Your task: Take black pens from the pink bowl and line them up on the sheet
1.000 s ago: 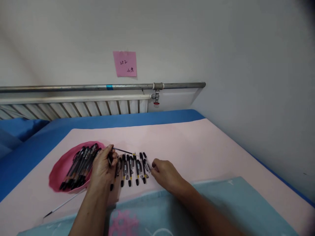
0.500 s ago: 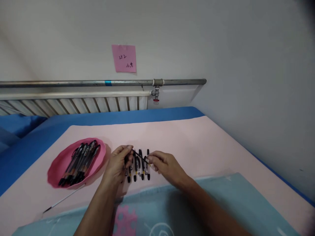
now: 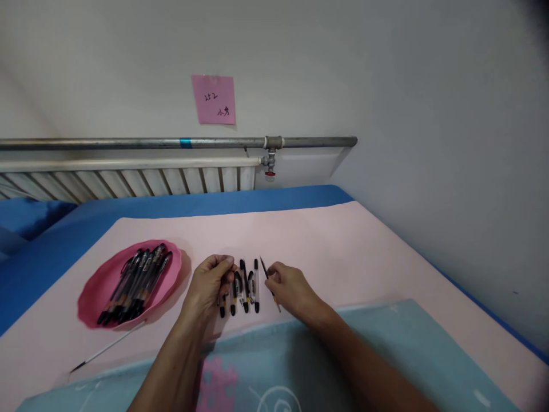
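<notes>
The slim dark ink refill [image 3: 263, 267] stands at a slant just right of a row of pen parts, its pointed tip toward the far side and its tail toward the near side. The right hand [image 3: 294, 292] grasps it about midway, between thumb and fingertips. It looks very light and fairly stiff, though so thin that hard sideways pressure would probably bow it; the smooth shaft may roll in the fingers, so a light mid-shaft pinch suits it, clear of the fine point.

Left of it lie transparent pen barrels [image 3: 257, 286] with black ends, side by side, and clipped black pen caps [image 3: 251, 281] between them. Both should be rigid, light and slick, best taken across their sides. The left hand [image 3: 210, 280] has its fingers curled at the row's left end; I cannot tell whether they hold anything.

Farther left, a pink dish [image 3: 87, 309] carries a bundle of black gel pens [image 3: 132, 286]. A white, dark-tipped stick [image 3: 112, 345] lies on its near side, on the pink sheet [image 3: 309, 240].
</notes>
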`<state>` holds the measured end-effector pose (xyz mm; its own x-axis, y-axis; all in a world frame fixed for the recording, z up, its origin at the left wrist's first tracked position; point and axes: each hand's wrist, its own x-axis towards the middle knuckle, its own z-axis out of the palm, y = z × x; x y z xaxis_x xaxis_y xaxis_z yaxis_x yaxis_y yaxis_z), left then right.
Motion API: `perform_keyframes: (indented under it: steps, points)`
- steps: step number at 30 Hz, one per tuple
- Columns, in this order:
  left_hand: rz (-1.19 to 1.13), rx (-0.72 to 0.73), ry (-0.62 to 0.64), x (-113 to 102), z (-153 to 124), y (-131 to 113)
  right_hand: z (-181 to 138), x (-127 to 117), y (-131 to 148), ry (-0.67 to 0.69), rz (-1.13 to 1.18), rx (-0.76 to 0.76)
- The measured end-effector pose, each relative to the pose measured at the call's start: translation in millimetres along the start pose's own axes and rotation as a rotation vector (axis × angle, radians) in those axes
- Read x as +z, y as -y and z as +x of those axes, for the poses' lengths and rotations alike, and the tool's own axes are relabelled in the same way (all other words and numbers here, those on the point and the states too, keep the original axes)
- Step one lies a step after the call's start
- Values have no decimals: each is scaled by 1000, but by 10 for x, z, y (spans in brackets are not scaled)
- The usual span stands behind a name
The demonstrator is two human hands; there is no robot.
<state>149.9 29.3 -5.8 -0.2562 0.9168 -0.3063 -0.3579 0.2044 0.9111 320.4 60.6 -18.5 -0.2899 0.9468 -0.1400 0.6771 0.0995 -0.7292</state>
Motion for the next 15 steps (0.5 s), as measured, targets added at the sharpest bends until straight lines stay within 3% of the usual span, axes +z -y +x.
perform_keyframes:
  steps: [4,10,15]
  points:
    - [36,-6,41,24,-17,11,32,53,-31,5,-12,-1]
    - [27,-35,74,96,-58,13,-34,-3,31,-37,181,-67]
    - [-21,1,107,184,-105,55,-134,-8,229,189,677,60]
